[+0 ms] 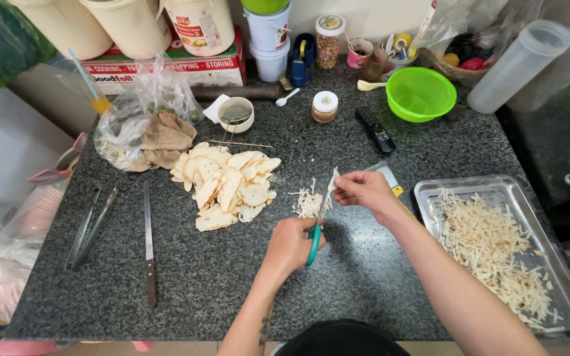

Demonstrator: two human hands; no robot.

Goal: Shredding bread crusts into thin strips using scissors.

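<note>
While the teal-handled scissors (316,227) are gripped in the left hand (291,245), blades aimed toward 1 o'clock, a pale slice (333,179) is pinched by the right hand (364,191) at the blade tips, right above the shred pile (308,203).

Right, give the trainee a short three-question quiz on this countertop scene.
1. True or false: the left hand holds the green-handled scissors.
2. Which lies right of the right hand? A) pile of slices B) metal tray of shreds C) tongs
3. Fill in: the knife lies between the tongs and the ____.

Key: 1 true; 2 B; 3 slices.
</note>
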